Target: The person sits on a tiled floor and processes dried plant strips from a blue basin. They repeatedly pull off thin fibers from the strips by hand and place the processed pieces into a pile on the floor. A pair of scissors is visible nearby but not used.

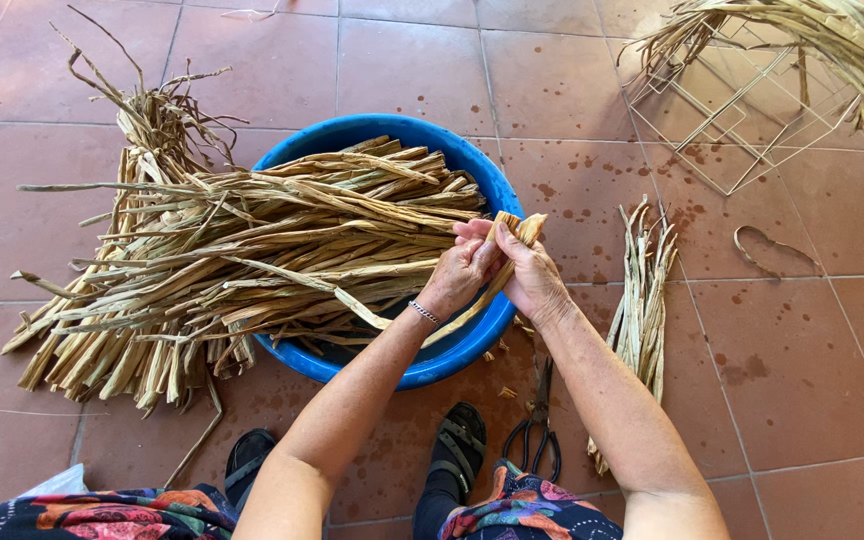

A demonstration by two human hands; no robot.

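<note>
My left hand (460, 272) and my right hand (532, 275) meet over the right rim of a blue basin (472, 345). Both pinch the same flat dried plant strip (517, 228), whose pale end sticks up between the fingers while the rest hangs down toward the basin's front rim. A big bundle of dried stalks (222, 260) lies across the basin and spills onto the floor at the left. A thin bracelet circles my left wrist.
A small pile of sorted strips (642, 300) lies on the tiles right of the basin. Black scissors (537, 430) rest by my right foot. A wire frame (742, 100) draped with more dried stalks stands at the top right, a curled strip (767, 245) near it.
</note>
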